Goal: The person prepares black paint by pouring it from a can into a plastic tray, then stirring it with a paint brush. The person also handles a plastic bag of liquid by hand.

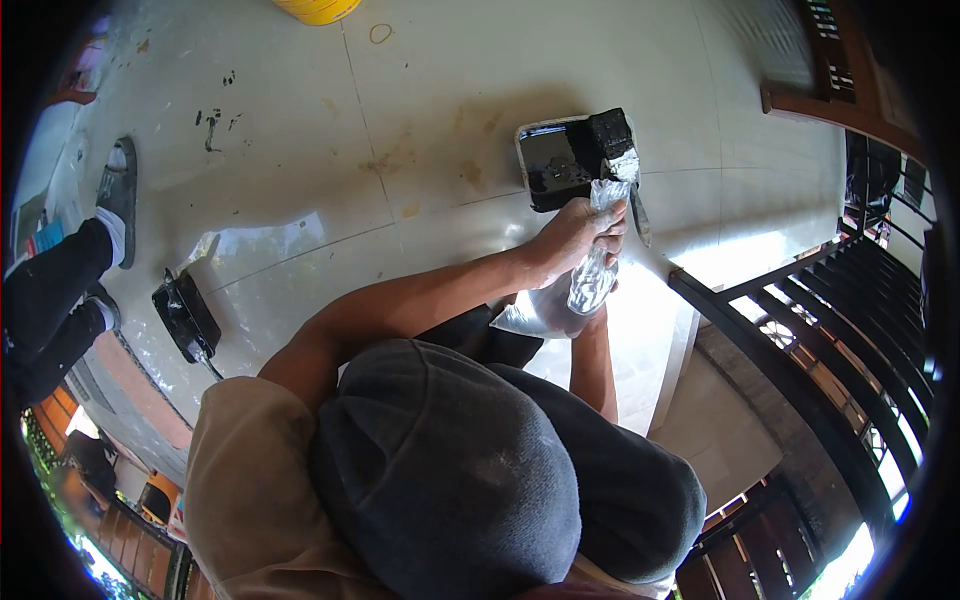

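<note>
My left hand is closed round a clear, crumpled plastic bag. Its top end sticks out above my fingers, close to the tray. Beneath the bag, my right hand holds it from the other side; most of those fingers are hidden. Just beyond is a shallow paint tray with glossy black paint in it. A wide paintbrush rests across the tray's right side, its bristles black and its metal band silvery. The brush handle points down over the tray's edge, partly beside the bag.
A second black tray lies on the tiled floor at left. Near it are another person's legs and a shoe. A yellow bucket stands at the top. Dark railings run along the right.
</note>
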Action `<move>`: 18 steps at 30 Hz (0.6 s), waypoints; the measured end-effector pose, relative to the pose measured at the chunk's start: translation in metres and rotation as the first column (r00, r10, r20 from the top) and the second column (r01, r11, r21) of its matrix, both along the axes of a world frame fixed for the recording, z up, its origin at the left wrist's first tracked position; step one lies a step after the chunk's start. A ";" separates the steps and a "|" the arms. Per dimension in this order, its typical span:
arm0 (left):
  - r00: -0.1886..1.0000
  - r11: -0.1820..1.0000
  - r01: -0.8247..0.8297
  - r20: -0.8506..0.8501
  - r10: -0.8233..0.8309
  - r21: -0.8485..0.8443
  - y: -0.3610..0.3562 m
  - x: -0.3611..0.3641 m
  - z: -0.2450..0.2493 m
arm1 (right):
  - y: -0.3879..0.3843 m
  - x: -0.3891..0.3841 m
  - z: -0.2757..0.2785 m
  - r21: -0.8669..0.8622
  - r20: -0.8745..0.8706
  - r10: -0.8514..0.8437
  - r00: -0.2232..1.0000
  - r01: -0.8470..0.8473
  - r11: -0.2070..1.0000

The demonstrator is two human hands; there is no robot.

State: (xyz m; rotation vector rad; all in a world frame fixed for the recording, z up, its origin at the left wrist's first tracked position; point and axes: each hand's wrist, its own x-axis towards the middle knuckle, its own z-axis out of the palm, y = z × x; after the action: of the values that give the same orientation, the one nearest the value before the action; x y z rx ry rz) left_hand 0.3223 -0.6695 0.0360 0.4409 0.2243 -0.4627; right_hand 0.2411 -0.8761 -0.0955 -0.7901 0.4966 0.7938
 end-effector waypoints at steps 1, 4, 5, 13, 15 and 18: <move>1.000 1.000 -0.008 0.026 0.008 -0.013 -0.001 -0.001 0.002 | 0.001 0.004 0.003 0.008 0.029 0.013 0.999 -0.013 1.000; 0.999 1.000 -0.023 0.042 0.023 -0.003 -0.002 -0.002 0.006 | 0.004 0.018 0.012 0.015 0.122 0.040 0.992 -0.042 0.999; 0.998 0.999 -0.033 0.055 0.032 0.005 0.000 -0.001 0.009 | 0.005 0.023 0.012 0.021 0.148 0.044 0.988 -0.048 0.999; 0.995 0.998 -0.067 0.071 0.065 0.022 0.003 0.000 0.005 | 0.004 0.045 0.016 0.016 0.278 0.089 0.957 -0.097 0.995; 0.994 0.997 -0.057 0.092 0.052 0.047 0.003 -0.001 0.006 | 0.003 0.050 0.019 0.032 0.277 0.088 0.957 -0.101 0.994; 0.995 0.997 -0.061 0.087 0.057 0.046 0.001 -0.004 0.008 | 0.001 0.053 0.030 -0.027 0.249 0.163 0.955 -0.161 0.987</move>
State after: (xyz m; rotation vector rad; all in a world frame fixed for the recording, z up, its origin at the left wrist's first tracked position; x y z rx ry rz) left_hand 0.3183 -0.6688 0.0436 0.4992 0.1653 -0.3804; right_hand 0.2941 -0.8756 -0.0655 -0.9319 0.2097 0.8297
